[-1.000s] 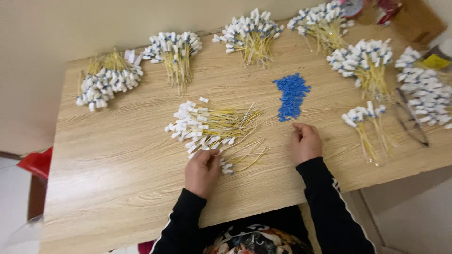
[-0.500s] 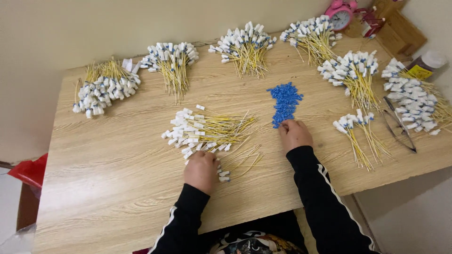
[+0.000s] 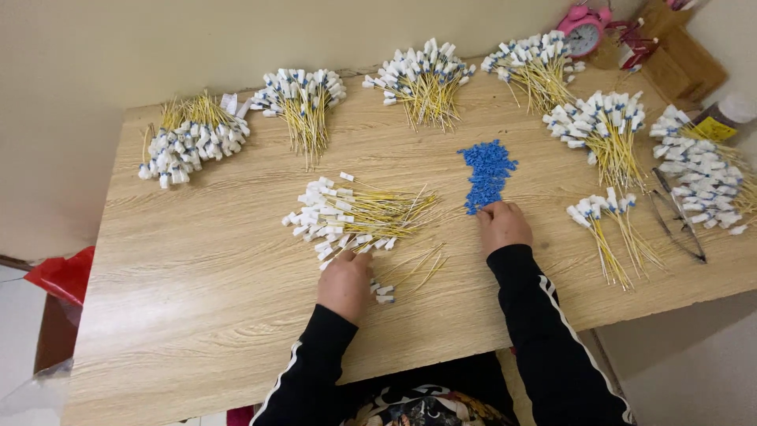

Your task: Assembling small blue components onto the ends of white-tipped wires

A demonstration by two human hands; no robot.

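Head view: the left hand (image 3: 344, 282) is laid palm-down, fingers loosely bent, on the near edge of a loose bundle of yellow wires with white connectors (image 3: 355, 216) at table (image 3: 197, 315) centre. The right hand (image 3: 502, 225) is rested, fingers curled, touching the pile of small blue parts (image 3: 486, 172).

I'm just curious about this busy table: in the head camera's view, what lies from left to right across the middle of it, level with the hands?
Loose pile of white-capped yellow wires → left hand → heap of small blue pieces → right hand → small bundle of capped wires → metal tweezers.
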